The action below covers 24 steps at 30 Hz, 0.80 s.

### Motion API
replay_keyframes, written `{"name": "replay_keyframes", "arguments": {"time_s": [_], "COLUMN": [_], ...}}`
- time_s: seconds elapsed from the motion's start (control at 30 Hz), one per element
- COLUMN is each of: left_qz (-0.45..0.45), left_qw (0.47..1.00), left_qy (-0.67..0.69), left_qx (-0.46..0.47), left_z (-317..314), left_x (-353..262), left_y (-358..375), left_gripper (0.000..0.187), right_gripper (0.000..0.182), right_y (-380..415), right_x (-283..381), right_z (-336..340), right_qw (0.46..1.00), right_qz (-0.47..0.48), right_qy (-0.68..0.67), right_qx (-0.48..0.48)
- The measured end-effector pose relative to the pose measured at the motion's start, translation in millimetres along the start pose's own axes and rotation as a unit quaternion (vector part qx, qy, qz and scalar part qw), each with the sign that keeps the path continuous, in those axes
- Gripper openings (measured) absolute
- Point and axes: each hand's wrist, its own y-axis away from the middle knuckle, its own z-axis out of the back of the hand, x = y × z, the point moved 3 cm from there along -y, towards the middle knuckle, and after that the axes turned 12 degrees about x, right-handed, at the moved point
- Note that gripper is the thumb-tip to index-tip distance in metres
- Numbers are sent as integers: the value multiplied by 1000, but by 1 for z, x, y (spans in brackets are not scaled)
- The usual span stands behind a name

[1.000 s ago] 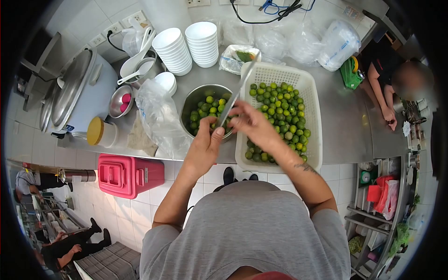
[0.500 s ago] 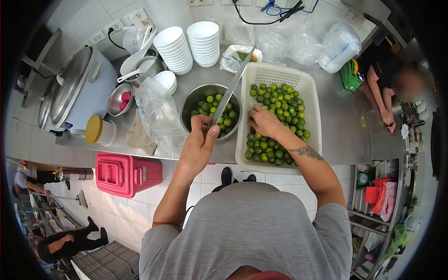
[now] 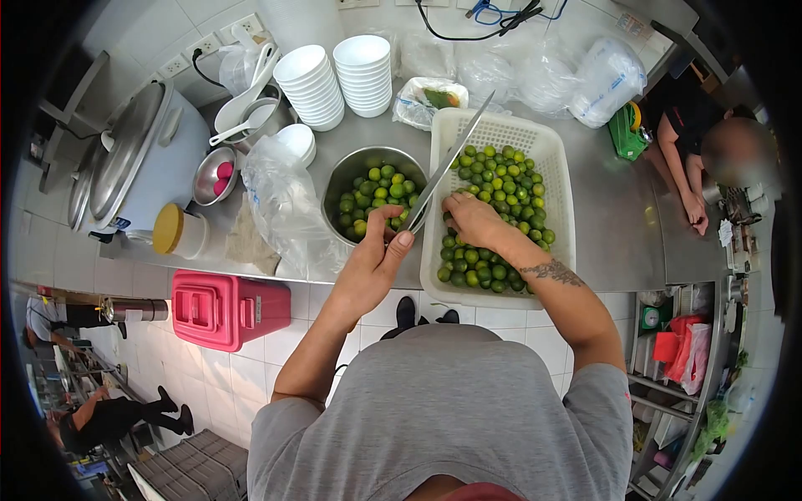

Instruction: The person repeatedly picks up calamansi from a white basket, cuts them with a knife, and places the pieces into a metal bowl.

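My left hand (image 3: 368, 271) grips a long knife (image 3: 451, 159), thumb and index finger near the blade's base, the handle hidden. The blade slants up and right over the rim of a steel pot (image 3: 331, 179) and the basket's left edge. Inside the pot lie many green limes (image 3: 368, 192). My right hand (image 3: 472, 219) reaches into a white perforated plastic basket (image 3: 547, 150) of more limes (image 3: 510, 184). Its fingers curl down among the fruit near the left wall, and the fingertips are hidden, so what they hold cannot be made out.
Stacked white bowls (image 3: 364, 75), a plastic bag (image 3: 288, 213) and a yellow-lidded tub (image 3: 170, 231) share the steel counter (image 3: 614, 209). A large lidded cooker (image 3: 171, 142) stands left. Below is a red cooler (image 3: 225, 309). A person's arms (image 3: 689, 188) rest on the counter's right end.
My left hand and the knife have shifted right and slightly down, bringing the blade across the basket's left edge. My right hand has moved only slightly, still among the limes.
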Motion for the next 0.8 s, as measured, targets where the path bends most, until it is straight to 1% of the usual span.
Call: {"name": "replay_keyframes", "arguments": {"time_s": [0.1,0.13,0.2,0.23,0.27,0.3,0.33,0.43,0.47,0.6,0.7,0.73,0.8], "left_qz": [6,9,17,23,29,34,36,37,38,25,18,12,6], "left_qw": [1000,1000,1000,999,999,999,999,999,998,996,993,992,990], "left_qy": [7,10,18,22,26,30,24,-1,-14,-66,-102,-117,-132], "left_qx": [5,7,7,10,12,15,19,34,41,52,56,52,48], "left_z": [-3,-3,-3,-3,-4,-5,-6,-11,-13,-21,-27,-28,-30], "left_x": [2,2,2,3,4,5,5,2,1,2,0,1,1], "left_y": [1,2,4,5,6,7,8,9,9,10,9,8,9], "left_gripper": [44,44,45,45,46,46,46,48,49,50,50,50,49], "right_gripper": [27,28,31,32,32,33,31,33,35,31,28,25,22], "right_y": [3,5,11,16,22,27,31,42,44,49,51,50,48], "right_x": [1,2,3,4,4,7,11,21,22,31,40,41,42], "right_z": [11,15,21,27,33,39,46,50,47,43,38,34,28], "right_qw": [998,987,937,868,774,657,614,597,601,586,560,533,517], "right_qz": [-18,-31,-54,-27,-1,24,55,77,83,54,42,45,41], "right_qy": [-59,-155,-343,-495,-633,-753,-787,-795,-791,-798,-804,-815,-820], "right_qx": [22,6,-21,-21,-20,-19,-30,-74,-86,-130,-196,-221,-244]}}
